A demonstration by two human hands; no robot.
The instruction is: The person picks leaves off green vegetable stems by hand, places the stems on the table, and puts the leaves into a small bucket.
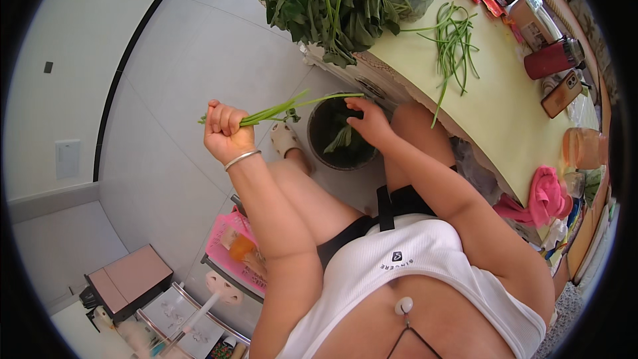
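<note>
My left hand (227, 129) is closed in a fist round a small bunch of green stems (272, 112), which stick out to the right. At the far end of one long stem is my right hand (367, 121), its thumb and fingers curled close to the tip; whether they pinch it is hard to make out. Below it stands a dark round bin (319, 141) with green leaves (341, 141) inside. A large heap of leafy greens (325, 6) hangs over the table's corner. Stripped green stems (454, 46) lie loosely on the pale yellow tabletop (495, 129).
Along the table's far right side are a dark red flask (553, 58), a phone (561, 94), a jar of amber liquid (585, 148) and a pink cloth (546, 196). A pink basket (222, 242) stands beside my left leg. Grey floor tiles (179, 86) spread to the left.
</note>
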